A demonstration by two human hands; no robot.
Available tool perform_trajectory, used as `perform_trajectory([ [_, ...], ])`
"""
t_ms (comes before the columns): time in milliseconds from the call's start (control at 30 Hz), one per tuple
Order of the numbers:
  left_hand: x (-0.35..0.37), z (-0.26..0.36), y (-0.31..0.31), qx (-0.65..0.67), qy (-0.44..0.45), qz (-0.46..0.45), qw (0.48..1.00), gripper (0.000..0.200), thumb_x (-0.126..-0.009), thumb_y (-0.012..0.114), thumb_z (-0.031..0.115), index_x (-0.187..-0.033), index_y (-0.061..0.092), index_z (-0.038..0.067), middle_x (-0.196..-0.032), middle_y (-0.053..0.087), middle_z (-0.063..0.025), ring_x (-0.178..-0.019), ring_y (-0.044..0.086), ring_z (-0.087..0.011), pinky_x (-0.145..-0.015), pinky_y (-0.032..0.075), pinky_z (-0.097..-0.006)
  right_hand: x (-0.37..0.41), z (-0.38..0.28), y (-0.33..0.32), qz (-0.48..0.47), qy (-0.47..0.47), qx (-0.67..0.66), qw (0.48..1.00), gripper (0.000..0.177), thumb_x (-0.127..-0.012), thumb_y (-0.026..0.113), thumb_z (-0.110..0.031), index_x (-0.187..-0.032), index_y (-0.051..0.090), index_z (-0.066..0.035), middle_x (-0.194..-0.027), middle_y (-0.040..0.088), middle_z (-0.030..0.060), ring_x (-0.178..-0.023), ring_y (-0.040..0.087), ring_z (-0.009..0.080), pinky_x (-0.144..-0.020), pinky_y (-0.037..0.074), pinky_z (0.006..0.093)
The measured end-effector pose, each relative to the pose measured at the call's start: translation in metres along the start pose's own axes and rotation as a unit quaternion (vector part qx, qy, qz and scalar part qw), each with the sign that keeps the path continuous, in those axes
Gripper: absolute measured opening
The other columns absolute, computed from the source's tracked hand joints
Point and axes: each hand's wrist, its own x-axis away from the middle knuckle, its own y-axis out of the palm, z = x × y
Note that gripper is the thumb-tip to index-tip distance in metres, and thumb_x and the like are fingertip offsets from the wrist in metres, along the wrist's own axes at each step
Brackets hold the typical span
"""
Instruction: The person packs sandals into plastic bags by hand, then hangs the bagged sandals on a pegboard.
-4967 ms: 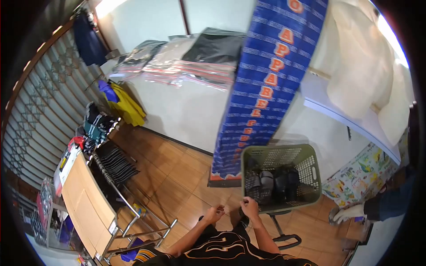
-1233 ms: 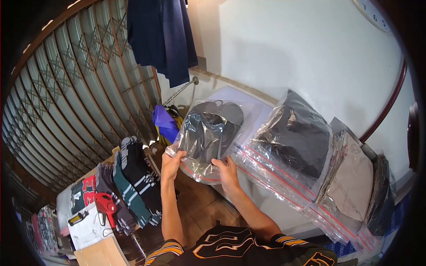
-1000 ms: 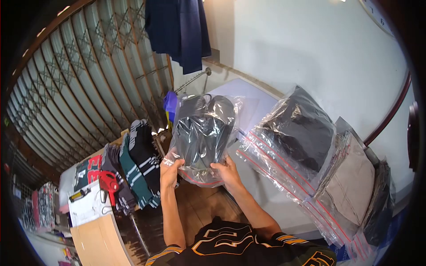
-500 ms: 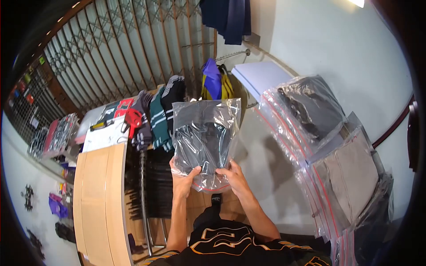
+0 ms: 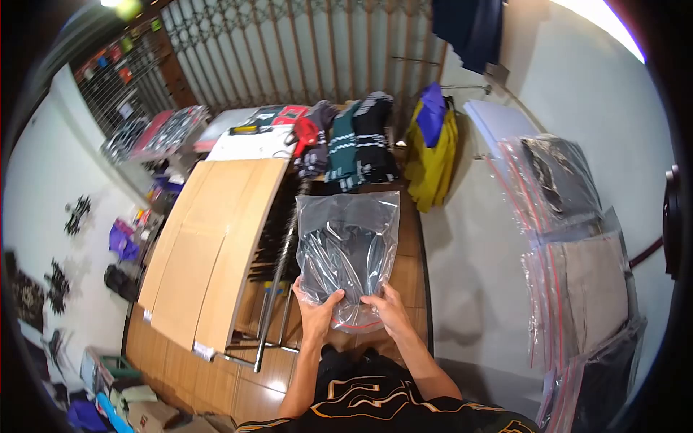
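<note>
as i look down through the head camera, the fingers [image 5: 335, 295] of my left hand [image 5: 314, 312] and right hand [image 5: 392, 310] pinch the lower end of a clear bag [image 5: 348, 263] with dark contents. it is held up in front of the black shirt [image 5: 375, 415], over the floor [image 5: 268, 379]. to the left stands the wooden tabletop [image 5: 209, 238]; at its far end, a red tool [image 5: 306, 136] near striped teal cloth [image 5: 343, 148]; well to the right, bagged garments [image 5: 592, 285].

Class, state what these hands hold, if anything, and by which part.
The left hand and right hand grip a clear bag by opposite sides of its near end.
</note>
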Motion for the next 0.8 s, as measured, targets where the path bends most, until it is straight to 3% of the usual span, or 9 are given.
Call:
perform_trajectory([
  [233, 0.032, 0.036, -0.11, -0.054, 0.024, 0.11, 0.992, 0.087, -0.068, 0.084, 0.001, -0.134, 0.028, 0.004, -0.125, 0.048, -0.0141, -0.115, 0.051, -0.0222, -0.1, 0.044, -0.0339, 0.015, 0.05, 0.091, -0.098, 0.064, 0.035, 0.993, 0.048, -0.081, 0.067, -0.002, -0.127, 0.052, -0.001, -0.103, 0.066, 0.0063, -0.086, 0.064, 0.0139, -0.067, 0.054, 0.026],
  [433, 0.059, 0.059, -0.232, -0.063, 0.07, 0.199, 0.976, 0.082, -0.068, 0.082, -0.003, -0.132, 0.031, 0.004, -0.123, 0.052, -0.013, -0.112, 0.055, -0.0228, -0.095, 0.048, -0.0349, 0.036, 0.111, 0.197, -0.179, 0.084, 0.063, 0.978, 0.047, -0.08, 0.066, 0.0, -0.125, 0.053, 0.0, -0.105, 0.066, 0.0082, -0.088, 0.064, 0.0147, -0.078, 0.052, 0.0278],
  [533, 0.07, 0.075, -0.298, -0.028, 0.051, 0.194, 0.979, 0.088, -0.067, 0.085, 0.003, -0.133, 0.027, 0.001, -0.123, 0.051, -0.0177, -0.111, 0.055, -0.0242, -0.093, 0.049, -0.0348, 0.057, 0.145, 0.253, -0.187, 0.116, 0.069, 0.973, 0.043, -0.079, 0.065, 0.001, -0.12, 0.055, 0.0, -0.106, 0.065, 0.0098, -0.094, 0.063, 0.0171, -0.087, 0.05, 0.0308],
  [700, 0.076, 0.079, -0.395, -0.088, 0.036, 0.197, 0.976, 0.08, -0.071, 0.084, 0.003, -0.132, 0.032, 0.003, -0.121, 0.054, -0.0138, -0.109, 0.057, -0.0211, -0.092, 0.05, -0.034, 0.074, 0.212, 0.313, -0.193, 0.146, 0.064, 0.968, 0.044, -0.08, 0.067, 0.001, -0.122, 0.053, 0.001, -0.108, 0.065, 0.0117, -0.092, 0.065, 0.0195, -0.084, 0.053, 0.0313],
  [767, 0.07, 0.073, -0.427, -0.065, 0.042, 0.148, 0.986, 0.083, -0.071, 0.085, 0.006, -0.133, 0.03, -0.001, -0.122, 0.052, -0.0154, -0.11, 0.056, -0.0221, -0.093, 0.05, -0.0341, 0.081, 0.225, 0.333, -0.158, 0.126, 0.08, 0.976, 0.042, -0.081, 0.067, 0.0, -0.121, 0.054, 0.002, -0.107, 0.065, 0.0118, -0.091, 0.065, 0.02, -0.083, 0.054, 0.0315],
  [800, 0.075, 0.085, -0.431, -0.076, 0.035, 0.151, 0.985, 0.081, -0.074, 0.083, 0.008, -0.137, 0.033, -0.004, -0.124, 0.055, -0.0165, -0.111, 0.057, -0.0219, -0.093, 0.049, -0.0339, 0.083, 0.229, 0.34, -0.16, 0.138, 0.083, 0.974, 0.049, -0.08, 0.068, 0.001, -0.125, 0.048, 0.004, -0.112, 0.063, 0.0129, -0.099, 0.063, 0.0217, -0.087, 0.052, 0.0334],
])
